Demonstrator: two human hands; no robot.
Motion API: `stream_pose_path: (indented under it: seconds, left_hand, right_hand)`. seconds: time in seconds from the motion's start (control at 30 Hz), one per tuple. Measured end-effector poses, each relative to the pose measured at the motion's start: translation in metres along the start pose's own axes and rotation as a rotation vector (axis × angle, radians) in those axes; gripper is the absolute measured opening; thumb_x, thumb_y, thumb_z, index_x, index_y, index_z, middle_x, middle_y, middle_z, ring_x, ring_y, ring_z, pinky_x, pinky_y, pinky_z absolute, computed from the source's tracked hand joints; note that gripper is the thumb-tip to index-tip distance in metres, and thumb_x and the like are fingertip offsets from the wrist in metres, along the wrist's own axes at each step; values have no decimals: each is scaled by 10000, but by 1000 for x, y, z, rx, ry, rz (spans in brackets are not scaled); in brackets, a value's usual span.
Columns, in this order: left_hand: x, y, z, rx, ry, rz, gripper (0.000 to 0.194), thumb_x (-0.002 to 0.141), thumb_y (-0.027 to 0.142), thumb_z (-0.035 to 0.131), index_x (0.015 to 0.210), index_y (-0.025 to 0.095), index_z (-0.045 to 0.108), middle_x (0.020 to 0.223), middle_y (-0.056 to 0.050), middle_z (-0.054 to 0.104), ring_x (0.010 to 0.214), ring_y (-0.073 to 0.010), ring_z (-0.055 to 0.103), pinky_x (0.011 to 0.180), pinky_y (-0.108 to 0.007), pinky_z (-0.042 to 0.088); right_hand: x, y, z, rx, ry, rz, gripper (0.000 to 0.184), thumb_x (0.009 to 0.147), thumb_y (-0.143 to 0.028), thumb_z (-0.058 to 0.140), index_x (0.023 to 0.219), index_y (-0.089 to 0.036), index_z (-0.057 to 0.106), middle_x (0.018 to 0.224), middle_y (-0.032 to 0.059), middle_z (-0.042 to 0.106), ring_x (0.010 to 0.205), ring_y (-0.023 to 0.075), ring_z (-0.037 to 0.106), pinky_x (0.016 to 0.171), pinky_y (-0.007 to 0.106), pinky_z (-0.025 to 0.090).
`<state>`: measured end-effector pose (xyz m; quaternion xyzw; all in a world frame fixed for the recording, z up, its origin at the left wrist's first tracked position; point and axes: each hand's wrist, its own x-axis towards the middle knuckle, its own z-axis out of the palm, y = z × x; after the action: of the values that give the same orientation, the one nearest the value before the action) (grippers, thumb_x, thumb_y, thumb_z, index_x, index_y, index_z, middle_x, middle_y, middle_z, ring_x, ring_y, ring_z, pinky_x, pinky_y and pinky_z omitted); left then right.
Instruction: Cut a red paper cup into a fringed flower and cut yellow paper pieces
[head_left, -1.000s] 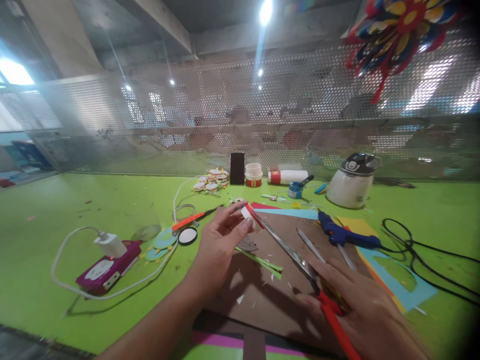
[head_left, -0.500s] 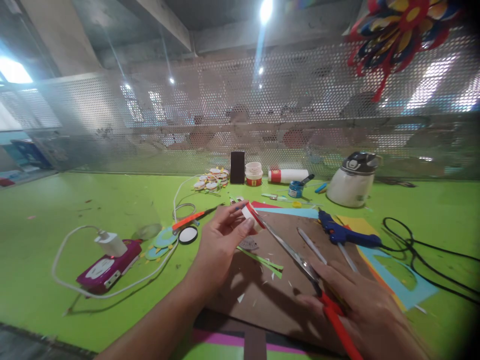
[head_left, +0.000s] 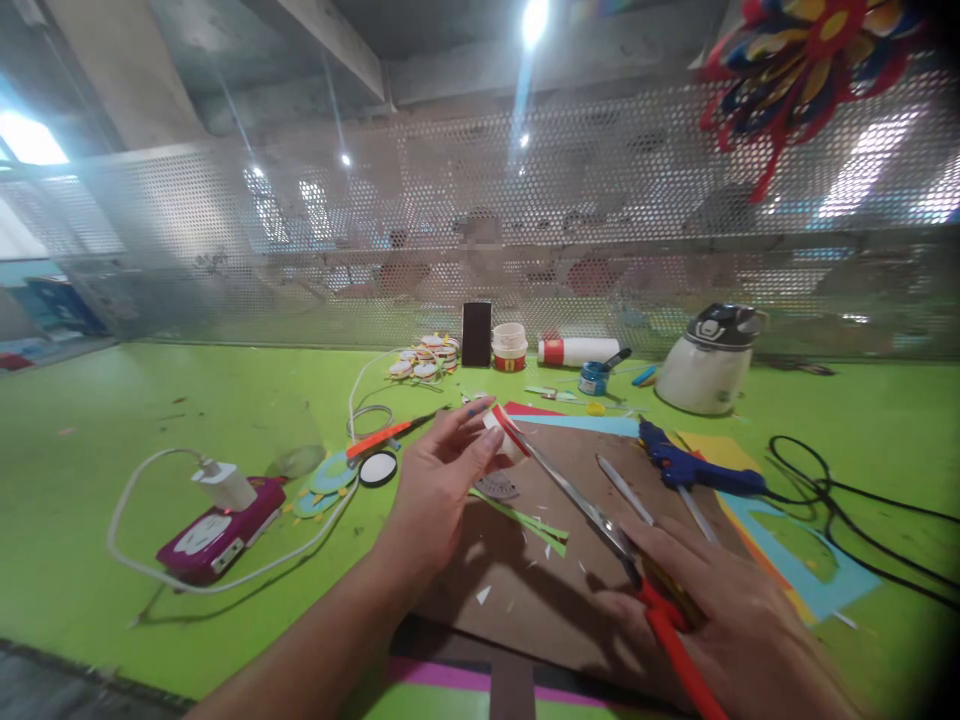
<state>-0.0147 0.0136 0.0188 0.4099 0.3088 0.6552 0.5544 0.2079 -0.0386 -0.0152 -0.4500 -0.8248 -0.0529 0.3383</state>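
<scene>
My left hand (head_left: 431, 490) pinches a short white paper-cup piece with a red band (head_left: 513, 446) between thumb and fingers, held up above a brown board (head_left: 517, 610). My right hand (head_left: 739, 610) grips scissors (head_left: 581, 500) with red handles. Their long metal blades point up and left, the tips at the red edge of the cup piece. How far the tips reach into the paper I cannot tell. Below the hands lie green paper strips (head_left: 544, 527), a clear protractor (head_left: 497, 487) and small white scraps.
A blue glue gun (head_left: 697, 470) with a black cord lies right of the board, near a silver pen (head_left: 622, 488). On the left are a purple power strip (head_left: 202, 545) and an orange cutter (head_left: 379, 440). A kettle (head_left: 701, 375) and phone (head_left: 476, 335) stand behind.
The left thumb has shifted slightly on the cup piece, which is turned a little. The scissors stay at its red edge. The whole view has drifted very slightly.
</scene>
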Motion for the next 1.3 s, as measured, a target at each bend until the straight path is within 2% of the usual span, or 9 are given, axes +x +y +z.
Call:
stream_pose_path:
  seconds: [0.1, 0.23, 0.4, 0.63, 0.8, 1.03, 1.3]
  left_hand:
    - [0, -1, 1, 3, -2, -12, 342, 742, 266, 787, 1068, 199, 708, 1070, -83, 730, 920, -207, 682, 848, -385, 539]
    - [0, -2, 0, 17, 2, -26, 303, 735, 270, 795, 1015, 177, 724, 1050, -92, 732, 932, -211, 679, 867, -383, 532]
    - [-1, 0, 1, 41, -24, -46, 298, 738, 303, 788, 1000, 168, 746, 1099, -123, 726, 980, -247, 681, 922, -423, 517]
    - [-2, 1, 5, -46, -9, -36, 254, 707, 253, 811, 940, 165, 761, 1012, -96, 756, 901, -204, 694, 891, -372, 536]
    - [-2, -1, 5, -25, -19, -18, 210, 754, 256, 779, 937, 156, 762, 997, -96, 759, 909, -205, 691, 901, -380, 530]
    - [-1, -7, 1, 12, 10, 17, 196, 741, 277, 791, 908, 178, 760, 956, -79, 757, 891, -214, 691, 887, -402, 527]
    - [-2, -9, 1, 2, 11, 39, 159, 764, 250, 776, 911, 193, 758, 927, -59, 763, 844, -176, 688, 860, -356, 526]
  right_hand:
    - [-1, 1, 1, -16, -10, 9, 334, 889, -434, 609, 1175, -263, 586, 892, 17, 728, 694, 178, 702, 563, 265, 575]
    - [-2, 3, 1, -24, -38, -4, 284, 896, -450, 596, 1110, -263, 613, 838, 14, 720, 662, 188, 691, 531, 281, 564]
    - [-2, 2, -2, -36, -47, -4, 369, 903, -452, 590, 1219, -261, 585, 890, 24, 734, 690, 194, 697, 534, 285, 563]
    - [-1, -2, -3, 40, -40, 2, 272, 918, -427, 582, 1134, -263, 601, 829, -1, 711, 671, 166, 680, 559, 253, 549]
    - [0, -3, -1, 42, -68, 37, 205, 912, -430, 587, 1017, -260, 631, 755, -9, 692, 611, 161, 659, 517, 251, 522]
    - [-1, -4, 0, 62, -58, 28, 237, 922, -439, 575, 1079, -266, 612, 782, -9, 688, 630, 161, 665, 543, 254, 532]
    - [-2, -4, 0, 45, -50, 10, 177, 933, -420, 561, 999, -260, 599, 744, -14, 680, 580, 159, 649, 489, 250, 505]
